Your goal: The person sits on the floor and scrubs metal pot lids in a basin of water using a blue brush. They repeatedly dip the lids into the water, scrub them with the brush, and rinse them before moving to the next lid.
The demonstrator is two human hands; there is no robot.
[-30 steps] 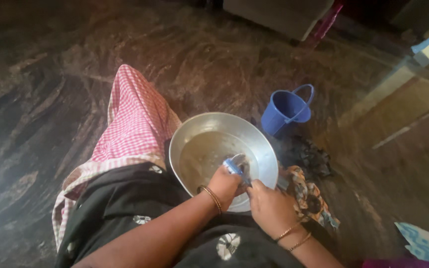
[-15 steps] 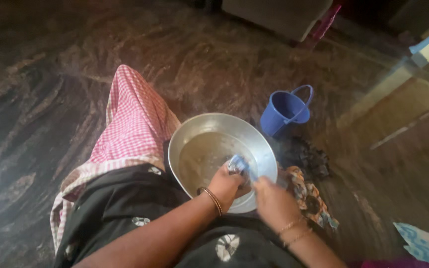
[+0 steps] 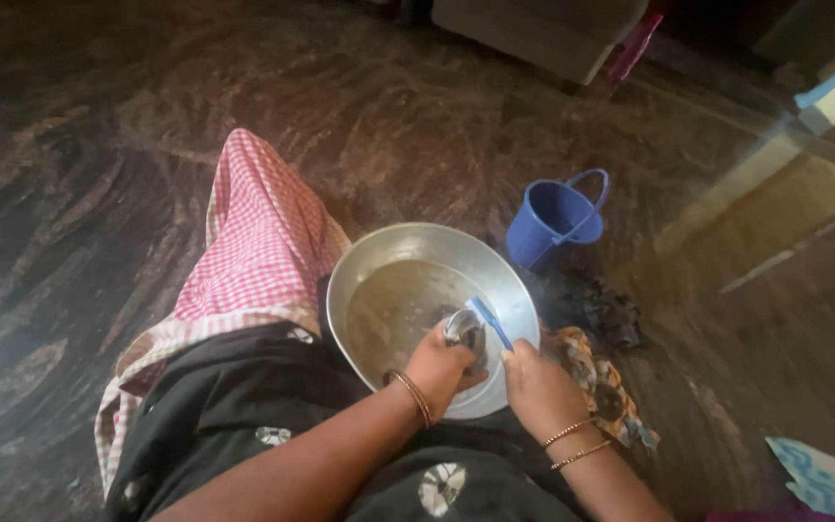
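A round metal basin [image 3: 379,261] with shallow water rests on the dark floor in front of me. My left hand [image 3: 442,362] grips a small dark wet item [image 3: 464,332] over the basin's near side. My right hand [image 3: 533,387] holds a blue brush [image 3: 488,322] by its handle, the brush head lying against that item. Both wrists wear thin bangles. What the dark item is cannot be made out.
A small blue bucket [image 3: 555,222] with a handle stands just behind the basin on the right. Dark wet clothes [image 3: 596,307] and a patterned cloth [image 3: 603,382] lie to the basin's right. A red checked cloth [image 3: 258,242] covers my knee on the left. A light blue cloth [image 3: 828,478] lies at the bottom right.
Both hands have stayed over the basin's near edge; the blue brush has shifted slightly against the held item, as in scrubbing strokes.
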